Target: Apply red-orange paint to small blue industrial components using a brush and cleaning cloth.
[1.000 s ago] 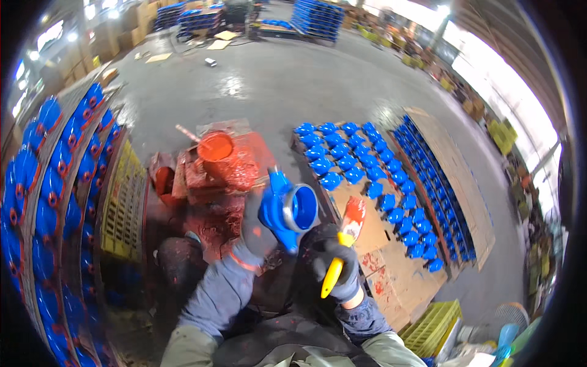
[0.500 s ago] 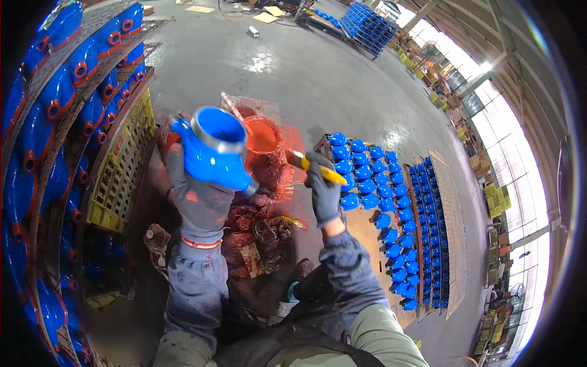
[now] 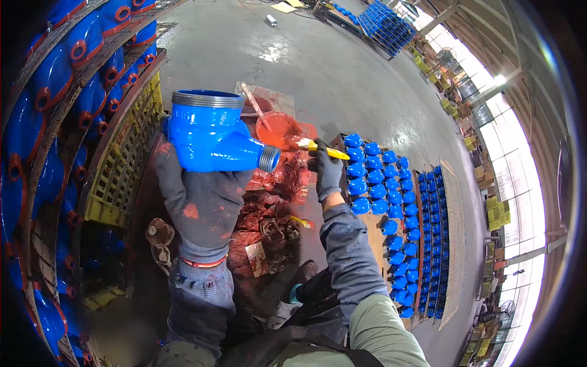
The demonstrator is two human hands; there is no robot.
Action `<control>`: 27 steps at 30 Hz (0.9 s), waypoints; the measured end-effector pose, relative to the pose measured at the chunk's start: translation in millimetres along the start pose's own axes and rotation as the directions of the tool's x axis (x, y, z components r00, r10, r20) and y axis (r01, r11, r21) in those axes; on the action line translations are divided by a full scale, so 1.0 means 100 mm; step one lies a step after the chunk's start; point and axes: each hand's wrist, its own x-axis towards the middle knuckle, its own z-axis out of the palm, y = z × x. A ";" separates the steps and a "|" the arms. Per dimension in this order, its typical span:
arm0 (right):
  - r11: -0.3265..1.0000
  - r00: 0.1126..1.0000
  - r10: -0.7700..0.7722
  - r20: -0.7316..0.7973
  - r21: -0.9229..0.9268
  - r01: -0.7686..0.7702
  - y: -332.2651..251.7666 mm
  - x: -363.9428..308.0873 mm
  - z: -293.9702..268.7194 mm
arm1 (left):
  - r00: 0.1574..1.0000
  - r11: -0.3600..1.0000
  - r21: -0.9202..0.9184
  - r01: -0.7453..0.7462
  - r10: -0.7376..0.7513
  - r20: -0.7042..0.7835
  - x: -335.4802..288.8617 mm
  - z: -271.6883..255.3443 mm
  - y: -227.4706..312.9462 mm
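My gloved left hand (image 3: 208,205) is closed beneath a glossy blue cast pipe fitting (image 3: 211,140), holding it up. The fitting has a wide, threaded round mouth facing upward and a smaller threaded outlet pointing right. In my gloved right hand (image 3: 328,174) is a paintbrush (image 3: 335,153) with a yellow handle, its bristle end pointing left. That end is at the right rim of a paint bucket (image 3: 287,165) coated in red. Red paint (image 3: 278,127) shows inside it, and a stick (image 3: 252,101) leans in the bucket. Red smudges mark the left glove.
At the left stands a rack (image 3: 61,125) of blue fittings with red-painted ends, beside a yellow crate (image 3: 122,165). Several blue fittings (image 3: 378,177) stand in rows on a board at the right. Paint-stained rags (image 3: 278,235) lie below the bucket.
The blue fitting has turned, so its side now faces me and its outlet points right. The brush has tipped flatter, its bristles now showing at the bucket's rim.
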 end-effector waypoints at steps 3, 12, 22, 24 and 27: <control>0.996 0.996 0.076 -0.042 -0.035 -0.078 -0.07 -0.16 -0.18 | 1.000 0.999 0.051 0.006 -0.007 0.013 -0.02 -0.03 -0.07; 0.927 0.992 0.119 0.032 0.355 -0.123 -0.72 -0.74 -0.23 | 0.989 0.475 0.869 -0.138 0.104 0.101 -0.28 -0.14 -0.51; 0.759 0.809 -0.579 -0.103 0.294 0.581 -1.84 -1.61 -0.42 | 0.825 -0.341 0.753 -0.563 -0.177 0.537 -0.40 -0.24 -0.86; 0.698 0.702 -0.699 -0.137 0.085 0.711 -1.83 -1.62 -0.43 | 0.815 -0.364 0.730 -0.579 -0.225 0.534 -0.40 -0.26 -0.90; 0.687 0.680 -0.720 -0.138 -0.006 0.726 -1.81 -1.62 -0.47 | 0.798 -0.421 0.678 -0.603 -0.287 0.531 -0.41 -0.26 -0.92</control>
